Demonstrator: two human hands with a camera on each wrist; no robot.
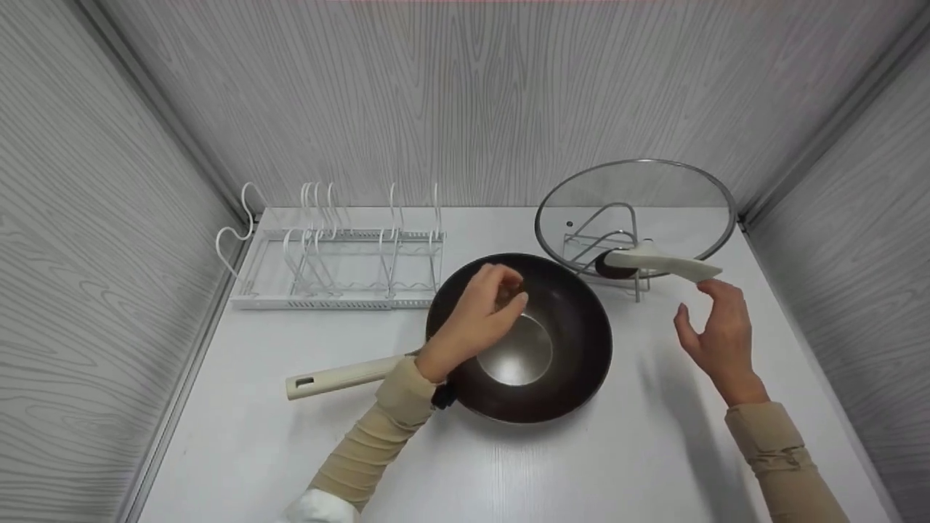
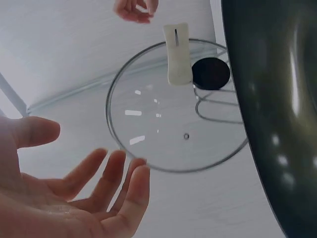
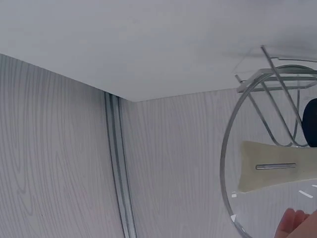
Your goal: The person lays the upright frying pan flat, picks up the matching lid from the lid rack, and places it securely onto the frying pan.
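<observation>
A dark wok (image 1: 581, 327) with a cream handle (image 1: 345, 376) lies on the white tabletop, its handle pointing left. Over its inside hovers my left hand (image 1: 472, 319), fingers loosely bent and holding nothing; the left wrist view shows the fingers and thumb (image 2: 42, 131) spread apart. A round glass lid (image 1: 683, 207) leans upright on a small wire stand (image 1: 636, 287) at the back right. From its dark hub juts a cream grip (image 1: 668, 263). Just below the grip's end is my right hand (image 1: 719, 338), empty, thumb and fingers apart.
On the left stands a white wire rack (image 1: 341, 305) with several upright loops. Wood-grain panels close in the back (image 1: 479, 94), the left (image 1: 80, 254) and the right (image 1: 857, 218). The lid's rim reaches close to the right back corner.
</observation>
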